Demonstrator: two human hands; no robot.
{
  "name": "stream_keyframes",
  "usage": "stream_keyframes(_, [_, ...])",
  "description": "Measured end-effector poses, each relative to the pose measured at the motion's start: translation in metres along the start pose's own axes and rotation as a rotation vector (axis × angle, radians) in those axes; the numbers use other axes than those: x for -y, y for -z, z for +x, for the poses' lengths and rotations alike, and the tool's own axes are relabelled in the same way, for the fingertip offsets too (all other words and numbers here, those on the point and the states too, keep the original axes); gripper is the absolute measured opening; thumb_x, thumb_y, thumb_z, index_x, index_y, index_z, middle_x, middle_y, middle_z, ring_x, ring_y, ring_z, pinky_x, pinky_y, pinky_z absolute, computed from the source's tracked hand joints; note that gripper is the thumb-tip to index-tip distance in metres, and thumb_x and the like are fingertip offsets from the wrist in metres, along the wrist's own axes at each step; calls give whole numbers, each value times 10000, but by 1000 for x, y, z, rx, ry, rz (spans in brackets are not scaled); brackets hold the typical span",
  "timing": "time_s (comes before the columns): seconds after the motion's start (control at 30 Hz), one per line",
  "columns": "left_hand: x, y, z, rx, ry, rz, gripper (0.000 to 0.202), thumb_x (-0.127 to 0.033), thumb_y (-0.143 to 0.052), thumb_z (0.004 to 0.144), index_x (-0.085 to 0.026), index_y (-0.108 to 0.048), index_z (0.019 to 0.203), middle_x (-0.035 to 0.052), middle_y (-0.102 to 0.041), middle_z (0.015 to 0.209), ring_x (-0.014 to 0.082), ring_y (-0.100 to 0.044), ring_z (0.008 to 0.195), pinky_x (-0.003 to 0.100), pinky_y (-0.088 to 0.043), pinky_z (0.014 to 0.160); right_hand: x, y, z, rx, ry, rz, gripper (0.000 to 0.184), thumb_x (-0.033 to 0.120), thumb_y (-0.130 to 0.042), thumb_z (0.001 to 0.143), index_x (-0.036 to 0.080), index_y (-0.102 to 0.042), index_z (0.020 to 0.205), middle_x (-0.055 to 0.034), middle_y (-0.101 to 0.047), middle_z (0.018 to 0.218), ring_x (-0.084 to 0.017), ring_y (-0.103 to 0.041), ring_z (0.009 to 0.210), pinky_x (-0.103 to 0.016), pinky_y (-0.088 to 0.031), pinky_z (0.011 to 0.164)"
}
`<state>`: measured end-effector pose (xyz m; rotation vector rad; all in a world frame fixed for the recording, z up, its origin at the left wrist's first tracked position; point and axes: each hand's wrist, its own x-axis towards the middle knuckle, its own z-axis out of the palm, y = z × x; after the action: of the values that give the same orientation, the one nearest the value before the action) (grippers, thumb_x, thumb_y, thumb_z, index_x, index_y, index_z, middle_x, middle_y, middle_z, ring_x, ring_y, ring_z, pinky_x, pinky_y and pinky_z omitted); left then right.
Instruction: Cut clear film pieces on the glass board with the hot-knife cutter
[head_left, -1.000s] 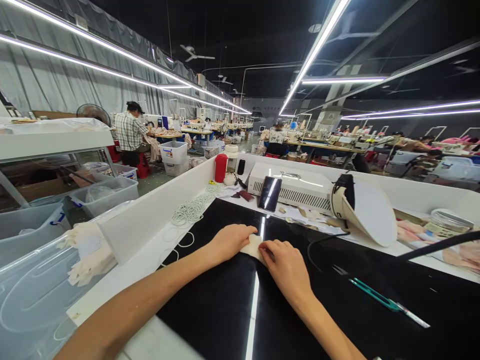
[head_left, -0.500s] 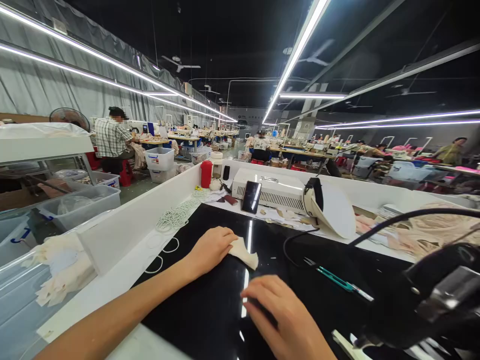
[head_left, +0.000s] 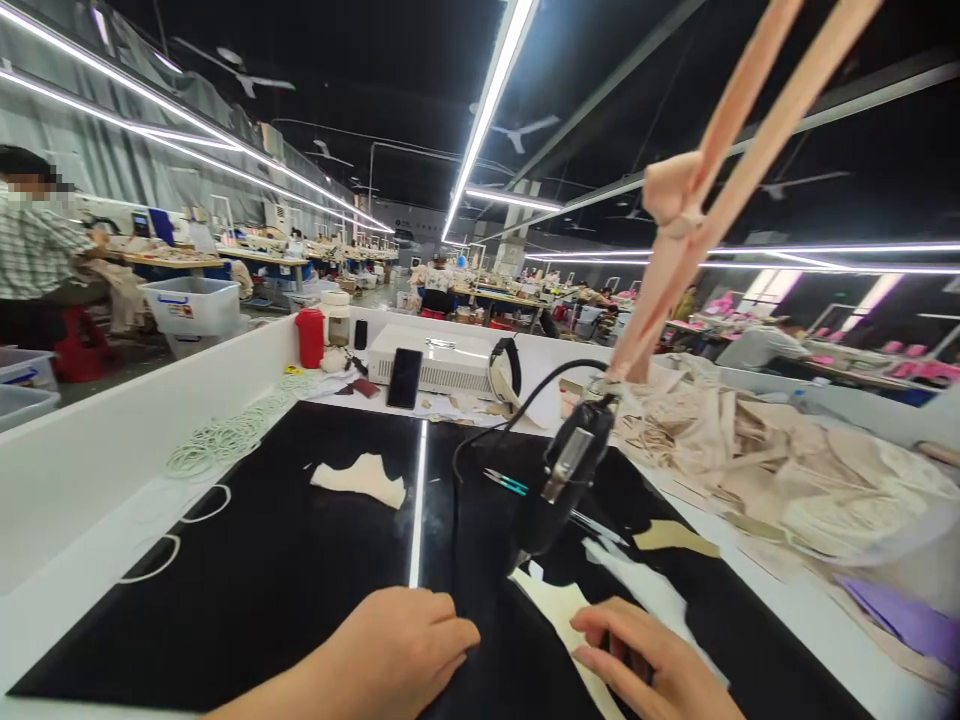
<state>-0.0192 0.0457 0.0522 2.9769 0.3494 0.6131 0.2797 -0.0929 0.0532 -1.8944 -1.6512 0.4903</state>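
My left hand (head_left: pixel 409 645) is over the front middle of the black tabletop (head_left: pixel 247 580), its fingers curled together and nothing showing in them. At the front right, my right hand (head_left: pixel 649 655) has its thumb and forefinger apart at the edge of a cream fabric piece (head_left: pixel 559 610). I cannot tell whether the fingertips press on it. A black corded tool (head_left: pixel 566 475) hangs from a knotted pink fabric strap (head_left: pixel 660 260), its tip just by the upper end of that piece. Farther left, another cream cut piece (head_left: pixel 360 480) lies flat, apart from both hands.
Teal-handled thread snips (head_left: pixel 506 482) lie behind the tool. White (head_left: pixel 649 590) and tan scraps (head_left: pixel 675 538) are at right, beside a beige fabric heap (head_left: pixel 750 430). A phone (head_left: pixel 405 378) leans on a white box (head_left: pixel 450 362). Pale green cord (head_left: pixel 225 435) lies along the left wall.
The view has swung right. My left hand has let go of the cream piece, now lying on the tabletop, and drawn back. My right hand has moved right to another cream piece.
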Motion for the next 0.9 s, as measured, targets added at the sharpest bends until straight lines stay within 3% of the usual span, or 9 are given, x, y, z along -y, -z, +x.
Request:
stream_keyframes(0.2, [-21, -47, 19, -160, -147, 72, 72, -185, -688, 949, -245, -651, 966, -40, -649, 693, 160, -586, 507, 329, -313, 445, 1, -20, -4, 7, -20, -27, 86, 276, -751, 870, 288, -789, 947, -9, -709, 889, -204, -687, 848, -269, -529, 789])
stream_keyframes(0.33, [-27, -57, 27, -157, -144, 75, 107, -203, -714, 929, -251, -619, 922, -37, -642, 681, 153, -555, 470, 345, -239, 411, 5, -29, -2, 16, -10, -12, 101, 280, -697, 930, 271, -777, 871, -7, -715, 876, -194, -696, 859, -264, -522, 803])
stream_keyframes(0.53, [-30, -52, 33, -77, -115, 41, 124, -161, -698, 929, -251, -624, 972, -34, -655, 728, 147, -594, 515, 314, -296, 433, 9, -23, -8, -37, -32, 1, 99, 269, -683, 928, 280, -759, 990, 0, -702, 885, -187, -679, 823, -258, -513, 750])
stream_keyframes(0.63, [-33, -43, 35, -9, -88, 23, 132, -159, -694, 935, -246, -642, 1019, -24, -679, 777, 160, -630, 565, 310, -322, 447, 12, -20, -10, -39, -30, 0, 82, 277, -666, 935, 274, -746, 919, -5, -706, 886, -195, -687, 840, -269, -516, 768])
stream_keyframes(0.73, [-37, -31, 36, 77, -58, -11, 133, -163, -642, 980, -241, -652, 1088, -10, -701, 846, 167, -662, 629, 293, -372, 483, 16, -19, -11, -22, -28, 9, 176, 330, -626, 979, 271, -733, 852, -13, -717, 900, -202, -699, 858, -278, -518, 775])
stream_keyframes(0.9, [-41, -15, 39, 195, -13, -20, 180, -210, -579, 1049, -240, -650, 1212, 6, -717, 919, 182, -714, 729, 273, -455, 546, 25, -17, -13, -18, -52, 39, 233, 356, -578, 1003, 274, -739, 855, -23, -712, 916, -221, -691, 896, -310, -507, 819])
